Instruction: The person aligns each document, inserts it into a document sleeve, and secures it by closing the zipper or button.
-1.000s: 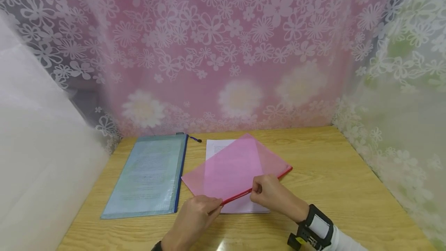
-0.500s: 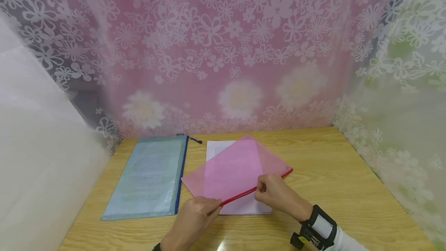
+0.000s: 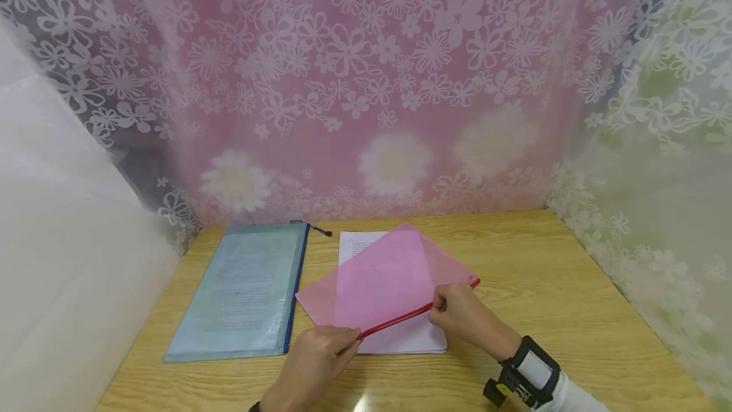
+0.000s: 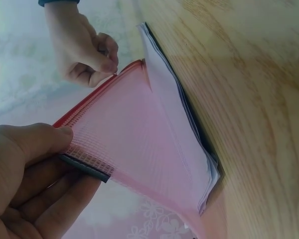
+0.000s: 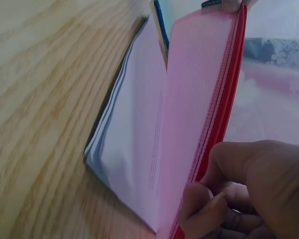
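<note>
A pink translucent zip document bag (image 3: 383,278) lies slanted over a stack of printed paper (image 3: 400,339), its red zipper (image 3: 394,323) lifted along the near edge. My left hand (image 3: 317,358) pinches the zipper's left end between thumb and fingers, beside a dark tab (image 4: 87,168) seen in the left wrist view. Farther right along the zipper, my right hand (image 3: 466,316) has its thumb and curled fingers pinched at the red strip. Those fingers hide whatever small part they grip. In the right wrist view, the paper stack (image 5: 124,129) shows under the bag's raised edge.
A blue zip document bag (image 3: 246,291) with printed sheets inside lies flat at the left, its dark zipper pull (image 3: 327,233) sticking out at the top. Wooden table (image 3: 549,285) runs under everything. Flowered curtains (image 3: 372,81) stand behind and at the sides.
My right hand has slid to the right along the red zipper, leaving more of it showing between the hands. My left hand keeps its pinch, shifted slightly left and down.
</note>
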The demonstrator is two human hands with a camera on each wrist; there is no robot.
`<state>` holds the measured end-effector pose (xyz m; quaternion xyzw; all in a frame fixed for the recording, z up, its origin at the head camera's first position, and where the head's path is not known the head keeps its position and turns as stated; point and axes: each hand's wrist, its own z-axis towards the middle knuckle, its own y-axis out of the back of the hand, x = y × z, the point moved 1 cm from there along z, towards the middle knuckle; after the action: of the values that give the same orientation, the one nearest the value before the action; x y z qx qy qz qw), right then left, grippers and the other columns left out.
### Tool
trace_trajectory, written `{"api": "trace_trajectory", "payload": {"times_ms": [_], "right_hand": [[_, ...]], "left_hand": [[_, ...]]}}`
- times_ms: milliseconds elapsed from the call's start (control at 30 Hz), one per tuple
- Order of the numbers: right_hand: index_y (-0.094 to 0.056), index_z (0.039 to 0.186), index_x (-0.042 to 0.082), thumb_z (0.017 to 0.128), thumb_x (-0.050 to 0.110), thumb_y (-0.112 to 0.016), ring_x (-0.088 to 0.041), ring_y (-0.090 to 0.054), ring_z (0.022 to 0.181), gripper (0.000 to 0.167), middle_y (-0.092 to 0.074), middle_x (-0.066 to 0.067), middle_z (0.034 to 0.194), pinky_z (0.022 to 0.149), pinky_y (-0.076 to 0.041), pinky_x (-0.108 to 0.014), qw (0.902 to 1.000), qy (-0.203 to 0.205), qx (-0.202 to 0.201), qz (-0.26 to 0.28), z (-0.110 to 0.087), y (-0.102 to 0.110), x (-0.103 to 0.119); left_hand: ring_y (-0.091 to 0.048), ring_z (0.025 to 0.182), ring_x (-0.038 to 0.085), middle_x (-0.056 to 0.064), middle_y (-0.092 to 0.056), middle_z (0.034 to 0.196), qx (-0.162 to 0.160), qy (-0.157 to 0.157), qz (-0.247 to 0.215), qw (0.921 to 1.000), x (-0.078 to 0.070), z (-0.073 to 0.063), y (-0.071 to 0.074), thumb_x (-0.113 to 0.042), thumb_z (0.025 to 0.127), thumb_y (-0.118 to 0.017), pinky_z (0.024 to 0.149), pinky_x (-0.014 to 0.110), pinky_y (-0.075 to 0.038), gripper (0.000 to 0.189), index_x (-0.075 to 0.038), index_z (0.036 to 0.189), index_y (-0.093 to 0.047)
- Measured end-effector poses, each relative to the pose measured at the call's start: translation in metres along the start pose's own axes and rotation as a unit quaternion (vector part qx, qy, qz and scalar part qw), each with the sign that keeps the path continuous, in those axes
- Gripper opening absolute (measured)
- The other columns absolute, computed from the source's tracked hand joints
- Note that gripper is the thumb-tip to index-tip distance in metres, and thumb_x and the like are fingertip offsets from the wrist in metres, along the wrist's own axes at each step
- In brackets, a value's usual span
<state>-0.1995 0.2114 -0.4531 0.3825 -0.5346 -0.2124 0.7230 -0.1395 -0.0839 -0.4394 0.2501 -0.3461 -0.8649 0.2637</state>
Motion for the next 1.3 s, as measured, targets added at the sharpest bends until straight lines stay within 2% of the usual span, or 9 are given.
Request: {"api": "trace_trajectory", "payload": {"times_ms": [367, 567, 800, 1033, 1300], "right_hand": [[-0.056, 0.064, 0.014, 0.083, 0.001, -0.069, -0.005, -0.044, 0.057, 0.026, -0.047, 0.007, 0.064, 0.056, -0.036, -0.021, 0.998, -0.051, -0.013, -0.037, 0.003, 0.007, -0.019], [-0.06, 0.069, 0.011, 0.085, 0.003, -0.073, -0.009, -0.049, 0.06, 0.022, -0.053, 0.003, 0.068, 0.052, -0.039, -0.021, 0.9968, -0.073, -0.014, -0.028, 0.002, 0.015, -0.028], [-0.062, 0.074, 0.009, 0.086, 0.003, -0.072, -0.01, -0.052, 0.058, 0.016, -0.057, 0.001, 0.07, 0.05, -0.042, -0.022, 0.9954, -0.087, -0.021, -0.035, 0.003, 0.023, -0.039], [-0.064, 0.075, 0.009, 0.086, 0.005, -0.073, -0.01, -0.055, 0.057, 0.015, -0.06, 0.001, 0.069, 0.049, -0.044, -0.022, 0.994, -0.1, -0.024, -0.038, 0.004, 0.028, -0.046], [-0.064, 0.075, 0.008, 0.086, 0.004, -0.071, -0.01, -0.054, 0.057, 0.014, -0.06, 0.0, 0.069, 0.049, -0.044, -0.023, 0.9929, -0.111, -0.026, -0.035, 0.005, 0.032, -0.055]], "left_hand": [[-0.073, 0.072, 0.002, -0.007, -0.079, 0.082, -0.016, -0.017, 0.01, 0.9997, 0.002, -0.002, 0.001, -0.003, 0.069, -0.092, 0.065, 0.012, -0.054, 0.024, -0.015, 0.089, -0.084], [-0.072, 0.071, 0.003, -0.005, -0.079, 0.081, -0.023, -0.028, 0.009, 0.9993, 0.002, -0.001, 0.001, -0.001, 0.068, -0.092, 0.064, 0.012, -0.054, 0.024, -0.014, 0.087, -0.084], [-0.073, 0.073, 0.003, -0.006, -0.08, 0.083, -0.008, -0.012, 0.002, 0.9999, -0.001, 0.0, 0.004, -0.001, 0.07, -0.091, 0.065, 0.011, -0.054, 0.025, -0.014, 0.091, -0.084], [-0.073, 0.071, 0.002, -0.006, -0.079, 0.082, -0.015, -0.024, 0.004, 0.9996, -0.002, 0.001, 0.004, 0.0, 0.068, -0.091, 0.066, 0.011, -0.054, 0.025, -0.014, 0.087, -0.083], [-0.074, 0.075, 0.002, -0.005, -0.08, 0.085, -0.001, -0.016, -0.002, 0.9999, -0.007, 0.003, 0.007, 0.0, 0.071, -0.09, 0.067, 0.011, -0.054, 0.024, -0.014, 0.09, -0.084]]}}
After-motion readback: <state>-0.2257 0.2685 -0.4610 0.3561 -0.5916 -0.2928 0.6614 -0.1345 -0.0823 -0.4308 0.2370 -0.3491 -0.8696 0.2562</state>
